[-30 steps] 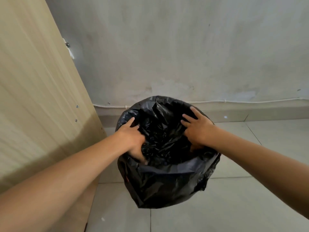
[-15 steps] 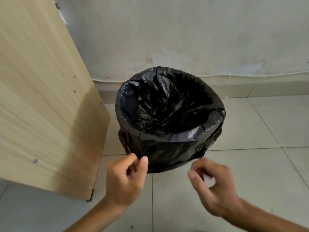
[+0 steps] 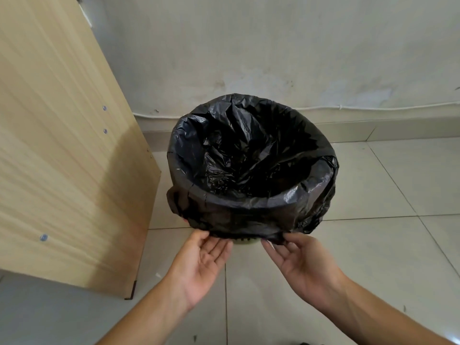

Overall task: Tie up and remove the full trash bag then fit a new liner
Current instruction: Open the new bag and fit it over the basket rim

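A black trash liner (image 3: 251,170) is fitted in a round bin, its top folded down over the rim and crumpled inside. Only a pale sliver of the bin (image 3: 245,242) shows under the liner's hem. My left hand (image 3: 201,260) is palm up below the near hem, fingers straight, with the thumb and fingertips touching its edge. My right hand (image 3: 301,262) is also palm up, with its thumb and forefinger pinching a small fold of the hem at the near right.
A light wooden cabinet side (image 3: 62,145) stands close on the left of the bin. A stained grey wall (image 3: 273,46) with a thin white cable (image 3: 373,108) along its base is behind. Pale floor tiles (image 3: 373,245) surround the bin.
A second ago both hands were pressing down inside the liner. They pulled out, dropped in front of the bin, then turned palm up and reached the liner's lower hem.
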